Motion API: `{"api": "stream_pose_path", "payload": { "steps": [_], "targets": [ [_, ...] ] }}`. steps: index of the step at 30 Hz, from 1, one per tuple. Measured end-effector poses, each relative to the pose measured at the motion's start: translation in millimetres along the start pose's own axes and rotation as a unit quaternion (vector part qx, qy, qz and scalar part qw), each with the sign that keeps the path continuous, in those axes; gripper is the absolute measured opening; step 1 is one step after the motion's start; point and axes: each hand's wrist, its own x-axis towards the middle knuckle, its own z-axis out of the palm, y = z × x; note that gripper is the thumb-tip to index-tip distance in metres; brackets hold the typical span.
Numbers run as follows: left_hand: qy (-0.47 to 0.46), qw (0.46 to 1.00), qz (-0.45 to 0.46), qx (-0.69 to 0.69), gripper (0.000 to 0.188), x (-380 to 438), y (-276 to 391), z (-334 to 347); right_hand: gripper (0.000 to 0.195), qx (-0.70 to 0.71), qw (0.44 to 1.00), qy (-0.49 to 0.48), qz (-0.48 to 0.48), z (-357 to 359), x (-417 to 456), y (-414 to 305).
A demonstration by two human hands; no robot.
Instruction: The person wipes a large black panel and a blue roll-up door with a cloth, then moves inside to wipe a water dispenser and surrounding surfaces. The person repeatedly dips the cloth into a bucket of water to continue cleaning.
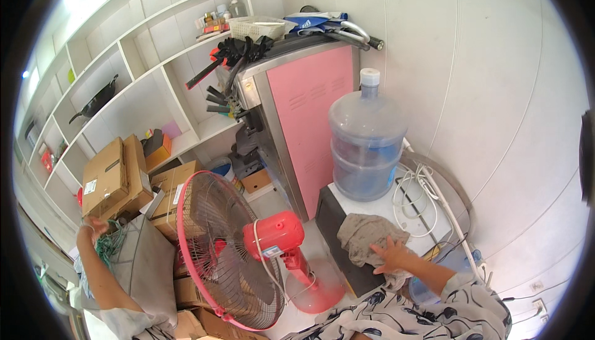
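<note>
My right hand rests with fingers spread on a crumpled grey-brown cloth, which lies on a white-topped dark cabinet. Behind the cloth a large clear-blue water jug stands upright on the same top. Far to the left, my left hand is near green netting or cord beside a grey padded box or seat; its fingers are too small and blurred to read. Between my arms stands a red electric fan with its wire cage facing left.
Cardboard boxes are stacked at the left, before white wall shelves. A pink-sided metal machine with an umbrella and a basket on it stands at the back. White cables lie coiled right of the jug.
</note>
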Motion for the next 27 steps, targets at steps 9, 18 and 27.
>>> {"api": "stream_pose_path", "payload": {
  "steps": [9,18,27],
  "targets": [
    [-0.128,0.889,0.374,-0.230,0.028,-92.5,332.8,-128.6,0.062,0.083,0.977,0.197,0.002,39.8,16.2,4.3],
    [-0.055,0.648,0.706,-0.282,0.057,-421.2,603.9,-20.0,0.039,0.687,0.657,0.278,-0.137,-57.2,6.1,74.9],
    [-0.190,0.539,0.675,-0.467,0.051,-522.6,657.2,22.9,0.043,0.200,0.608,0.725,-0.254,-270.6,-21.8,58.0]
  ]
}}
